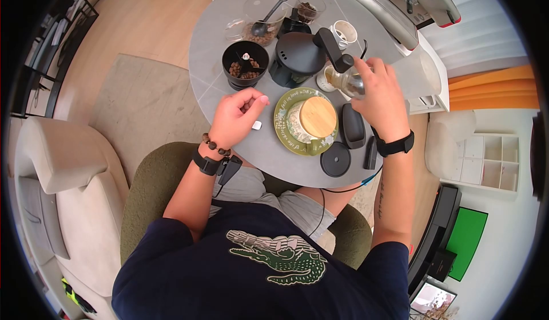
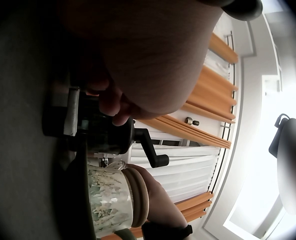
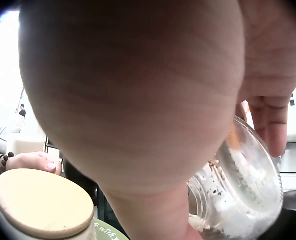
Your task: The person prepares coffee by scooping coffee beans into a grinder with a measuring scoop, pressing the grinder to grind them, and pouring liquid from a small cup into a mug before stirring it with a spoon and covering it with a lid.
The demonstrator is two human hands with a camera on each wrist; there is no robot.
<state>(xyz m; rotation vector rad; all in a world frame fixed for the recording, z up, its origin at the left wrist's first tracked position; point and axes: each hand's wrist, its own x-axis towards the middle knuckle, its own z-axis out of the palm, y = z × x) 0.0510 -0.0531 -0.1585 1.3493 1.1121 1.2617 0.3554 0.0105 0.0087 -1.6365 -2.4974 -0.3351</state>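
Note:
My right hand (image 1: 378, 94) grips a clear glass jar (image 1: 351, 84), tilted on its side, its fingers bent round the glass. In the right wrist view brown specks cling inside the jar (image 3: 248, 187). Its mouth points at a small white cup (image 1: 325, 80) with brown contents, beside the black hand grinder (image 1: 294, 63). At the table's near edge my left hand (image 1: 235, 113) idles, fingers loosely curled round nothing, left of the green plate (image 1: 281, 132). A floral mug under a round wooden lid (image 1: 318, 118) stands on that plate.
A black bowl of coffee beans (image 1: 245, 66) stands left of the grinder. Behind are a glass jug with a black scoop (image 1: 260, 28), a glass with dark contents (image 1: 309, 11) and a white cup (image 1: 344, 32). Black lids (image 1: 335, 160) lie near the front edge.

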